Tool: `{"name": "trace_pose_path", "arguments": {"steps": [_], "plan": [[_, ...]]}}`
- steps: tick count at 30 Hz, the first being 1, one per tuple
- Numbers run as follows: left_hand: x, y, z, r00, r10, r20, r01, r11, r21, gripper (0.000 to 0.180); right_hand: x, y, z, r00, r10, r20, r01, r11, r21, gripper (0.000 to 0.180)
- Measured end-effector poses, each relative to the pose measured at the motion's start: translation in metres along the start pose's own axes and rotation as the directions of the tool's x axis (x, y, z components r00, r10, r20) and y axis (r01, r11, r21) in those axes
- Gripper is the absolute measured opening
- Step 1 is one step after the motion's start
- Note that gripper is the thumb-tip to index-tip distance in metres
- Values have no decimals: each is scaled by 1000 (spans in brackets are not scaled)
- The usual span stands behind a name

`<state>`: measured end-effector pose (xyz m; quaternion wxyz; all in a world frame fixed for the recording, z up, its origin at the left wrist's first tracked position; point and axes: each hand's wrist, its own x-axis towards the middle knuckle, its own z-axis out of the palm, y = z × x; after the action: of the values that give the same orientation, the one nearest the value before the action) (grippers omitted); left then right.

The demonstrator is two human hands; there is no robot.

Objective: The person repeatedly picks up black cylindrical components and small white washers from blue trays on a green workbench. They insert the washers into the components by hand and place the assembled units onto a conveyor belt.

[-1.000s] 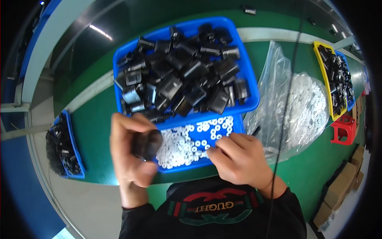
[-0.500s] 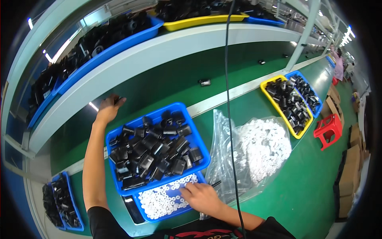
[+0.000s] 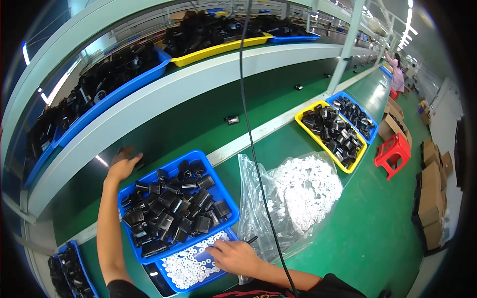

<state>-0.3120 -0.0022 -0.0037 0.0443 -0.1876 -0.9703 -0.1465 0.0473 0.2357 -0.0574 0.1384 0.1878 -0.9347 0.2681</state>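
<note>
My left hand (image 3: pixel 122 165) reaches over the dark green conveyor belt, beyond the far left corner of a blue tray (image 3: pixel 233 211) heaped with black plastic housings (image 3: pixel 171 203). Its fingers and thumb are spread, and a small dark piece (image 3: pixel 139 162) shows beside the thumb. Over a lower blue tray (image 3: pixel 184 289) of small white rings (image 3: pixel 186 268), my right hand (image 3: pixel 233 257) is closed around a thin black stick-like tool (image 3: pixel 252 239) that pokes out past the knuckles. The fingertips of this hand touch down among the rings; whether they pinch one is hidden.
A clear plastic bag of white rings (image 3: pixel 308 191) lies right of the trays. Farther right sit a yellow tray (image 3: pixel 355 161) and a blue tray (image 3: pixel 373 136) of black parts. A black cable (image 3: pixel 248 119) hangs across the view. A red stool (image 3: pixel 392 155) stands on the floor.
The whole view has shifted, so the trays appear lower and farther left. My left hand's fingers look more spread than before. My right hand stays at the rings.
</note>
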Motion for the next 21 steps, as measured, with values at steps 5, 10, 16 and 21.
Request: {"name": "trace_pose_path", "arguments": {"steps": [5, 10, 16, 21], "plan": [[-64, 24, -45, 942, 36, 333, -21, 999, -48, 52, 0, -1, 7, 998, -43, 34, 42, 998, 39, 21], [-81, 23, -35, 972, 173, 160, -156, 981, -116, 44, -3, 4, 8, 998, -65, -12, 66, 994, 88, 19], [-90, 23, -32, 972, 224, 75, -220, 974, -60, 45, -4, 5, 13, 997, -77, -13, 78, 996, 52, 16], [-101, 35, -48, 976, 216, -1, -214, 967, -138, 51, 1, 2, 1, 998, -62, 13, 61, 995, 75, 16]]}}
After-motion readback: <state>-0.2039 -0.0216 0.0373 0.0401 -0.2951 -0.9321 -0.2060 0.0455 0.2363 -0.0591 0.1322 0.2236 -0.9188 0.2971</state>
